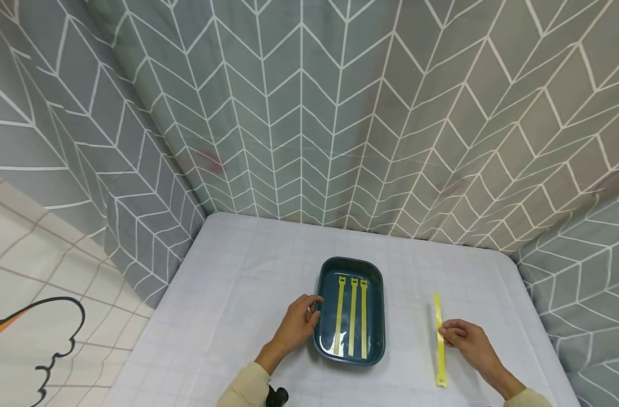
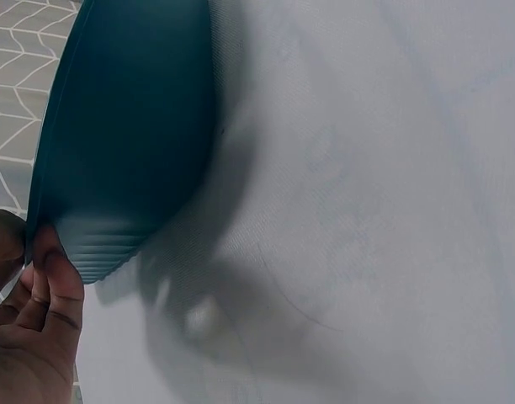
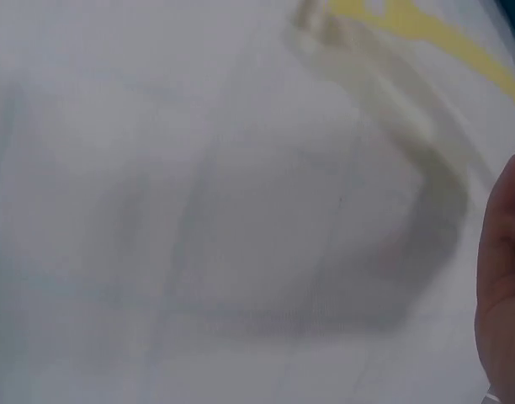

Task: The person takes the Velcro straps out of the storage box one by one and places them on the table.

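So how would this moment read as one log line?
left hand: grips dark teal plastic tray rim | right hand: pinches yellow strap on table

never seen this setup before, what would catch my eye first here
The dark teal tray in the middle of the pale table stands out, with three yellow straps lying side by side in it. The left hand grips its left rim, and the right hand pinches a fourth yellow strap on the table to the right.
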Demonstrator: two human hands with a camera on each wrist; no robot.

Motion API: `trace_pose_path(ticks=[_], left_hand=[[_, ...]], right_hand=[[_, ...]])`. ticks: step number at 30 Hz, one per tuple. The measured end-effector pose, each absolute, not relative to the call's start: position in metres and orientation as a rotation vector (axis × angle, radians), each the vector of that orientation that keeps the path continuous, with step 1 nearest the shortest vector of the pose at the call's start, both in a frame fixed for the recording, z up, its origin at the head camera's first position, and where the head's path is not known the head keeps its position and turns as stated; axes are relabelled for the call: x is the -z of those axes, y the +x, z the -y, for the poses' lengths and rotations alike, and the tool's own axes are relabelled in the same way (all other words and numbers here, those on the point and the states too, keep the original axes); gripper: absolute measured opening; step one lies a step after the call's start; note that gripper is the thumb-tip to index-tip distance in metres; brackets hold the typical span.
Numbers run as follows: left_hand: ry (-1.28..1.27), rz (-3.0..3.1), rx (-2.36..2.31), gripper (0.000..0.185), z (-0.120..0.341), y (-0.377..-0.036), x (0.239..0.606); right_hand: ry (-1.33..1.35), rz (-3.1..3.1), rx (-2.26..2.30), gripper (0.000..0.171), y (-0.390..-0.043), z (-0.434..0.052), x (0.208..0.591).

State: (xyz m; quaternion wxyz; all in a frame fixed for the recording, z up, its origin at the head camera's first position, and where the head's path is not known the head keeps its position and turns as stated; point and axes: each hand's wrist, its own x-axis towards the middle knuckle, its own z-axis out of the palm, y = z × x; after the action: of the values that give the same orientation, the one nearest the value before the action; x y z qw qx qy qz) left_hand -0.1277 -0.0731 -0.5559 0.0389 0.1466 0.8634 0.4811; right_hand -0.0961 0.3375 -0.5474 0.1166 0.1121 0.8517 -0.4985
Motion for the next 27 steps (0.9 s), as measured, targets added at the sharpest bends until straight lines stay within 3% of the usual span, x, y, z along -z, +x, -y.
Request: trace_pose_path(ticks=[16, 27], left_hand=[[0.46, -2.659, -1.454, 0.029, 0.073, -0.127, 0.556], [0.445, -2.645, -1.468, 0.029, 0.072, -0.127, 0.556]], right_hand=[[0.354, -2.594, 1.144, 0.032, -0.104, -0.351, 0.558], [0.302, -2.701, 1.009, 0.02, -0.108, -0.349, 0.562]])
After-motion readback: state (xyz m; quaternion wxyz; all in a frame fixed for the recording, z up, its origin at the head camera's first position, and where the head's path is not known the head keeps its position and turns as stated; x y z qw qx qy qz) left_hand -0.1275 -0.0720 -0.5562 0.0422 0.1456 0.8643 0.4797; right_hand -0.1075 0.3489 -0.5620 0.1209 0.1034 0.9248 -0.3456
